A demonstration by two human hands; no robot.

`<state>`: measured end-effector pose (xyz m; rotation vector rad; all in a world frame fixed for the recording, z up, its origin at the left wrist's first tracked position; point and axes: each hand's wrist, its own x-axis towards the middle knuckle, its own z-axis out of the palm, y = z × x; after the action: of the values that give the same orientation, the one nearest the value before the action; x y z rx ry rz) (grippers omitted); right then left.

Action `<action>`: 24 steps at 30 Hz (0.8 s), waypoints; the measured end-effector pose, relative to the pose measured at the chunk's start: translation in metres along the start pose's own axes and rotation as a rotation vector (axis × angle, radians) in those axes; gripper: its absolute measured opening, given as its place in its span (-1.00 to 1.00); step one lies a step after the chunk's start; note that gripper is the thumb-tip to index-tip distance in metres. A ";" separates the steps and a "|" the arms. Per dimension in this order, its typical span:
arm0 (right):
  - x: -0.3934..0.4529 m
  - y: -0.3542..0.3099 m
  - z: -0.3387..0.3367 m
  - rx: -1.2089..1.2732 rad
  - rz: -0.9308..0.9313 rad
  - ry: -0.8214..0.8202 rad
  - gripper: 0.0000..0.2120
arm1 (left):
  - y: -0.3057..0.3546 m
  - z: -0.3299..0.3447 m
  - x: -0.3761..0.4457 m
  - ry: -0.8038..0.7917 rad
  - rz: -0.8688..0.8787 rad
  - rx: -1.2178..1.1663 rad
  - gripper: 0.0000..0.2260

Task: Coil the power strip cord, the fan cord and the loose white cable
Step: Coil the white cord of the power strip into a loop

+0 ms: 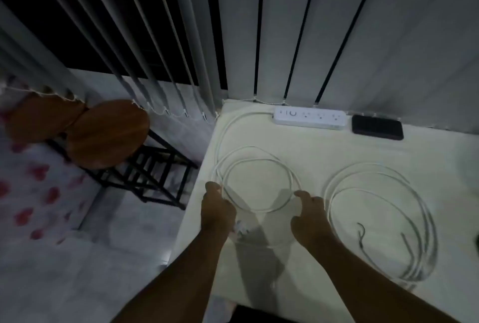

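Head cam, looking down at a pale table [388, 156] pushed up against vertical blinds [298, 37]. The power strip [309, 117] sits along the back edge, and its cord [259, 164] runs off the left end, swings down and curls into a couple of loops flat on the table. The person's left hand [216, 208] has its fingers curled around the left side of that coil, gripping the strands. The right hand [309, 215] is at the coil's right side, fingers bent, fingertips on the cord; can't tell if it's actually pinching it. A white plug [239, 229] pokes out just below the left hand. To the right lies a second cable coil [383, 219], already looped, its ends blurry. A black box [377, 127] sits beside the strip. Two round wooden stools [103, 133] stand on the floor off to the left.
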<state>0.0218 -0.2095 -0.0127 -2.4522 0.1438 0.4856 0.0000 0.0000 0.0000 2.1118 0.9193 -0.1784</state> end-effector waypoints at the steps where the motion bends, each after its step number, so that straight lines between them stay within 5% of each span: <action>1: 0.008 0.001 0.003 0.131 0.028 0.035 -0.32 | 0.002 0.001 0.002 -0.006 -0.033 -0.052 -0.69; 5: 0.027 0.000 0.008 0.365 0.157 0.068 -0.41 | 0.009 0.005 -0.008 -0.082 -0.075 -0.234 -0.76; 10: 0.038 0.007 0.012 0.515 0.180 0.054 -0.88 | 0.014 0.005 -0.029 -0.083 -0.285 -0.746 -0.83; 16: 0.035 0.002 0.014 0.473 0.096 -0.003 -0.70 | 0.022 0.001 -0.036 -0.080 -0.180 -0.835 -0.86; 19: 0.043 -0.008 0.009 0.500 0.224 -0.012 -0.60 | 0.016 0.000 -0.029 -0.083 -0.141 -0.858 -0.85; 24: 0.033 -0.035 0.000 0.807 0.397 0.010 -0.85 | 0.015 -0.003 -0.007 -0.127 -0.105 -0.875 -0.86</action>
<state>0.0603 -0.1814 -0.0059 -1.6295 0.6945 0.4620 0.0043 -0.0072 0.0141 1.2324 0.8257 0.0401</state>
